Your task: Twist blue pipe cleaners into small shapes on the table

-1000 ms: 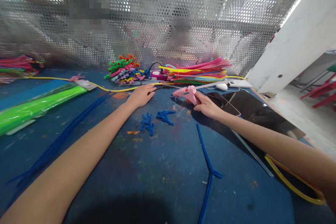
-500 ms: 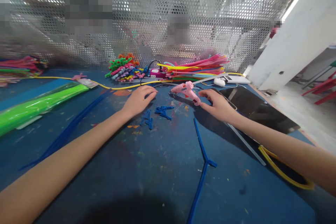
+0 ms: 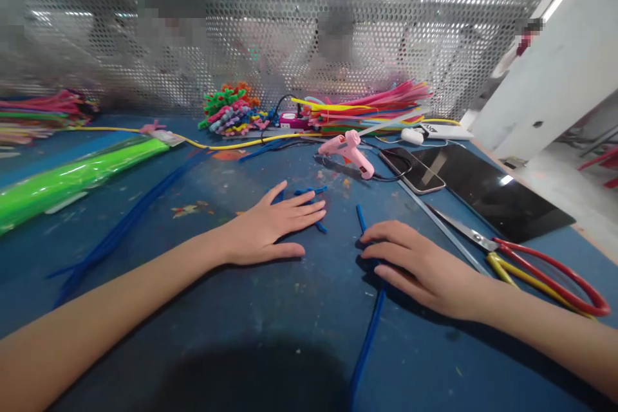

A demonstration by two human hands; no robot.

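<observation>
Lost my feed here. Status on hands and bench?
Left hand flat on small blue pieces. Right hand covering long blue pipe cleaner. Glue gun lying apart, untouched.

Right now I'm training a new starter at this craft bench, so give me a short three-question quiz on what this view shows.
1. True or false: the right hand holds the pink glue gun.
2. What lies under the left hand's fingers?
A. scissors
B. small blue pipe-cleaner pieces
C. a phone
3. Fill in: the red-handled scissors lie to the person's ____ side.

Key
1. False: the gun lies alone on the blue table; the right hand rests on a long blue pipe cleaner.
2. B
3. right
</observation>
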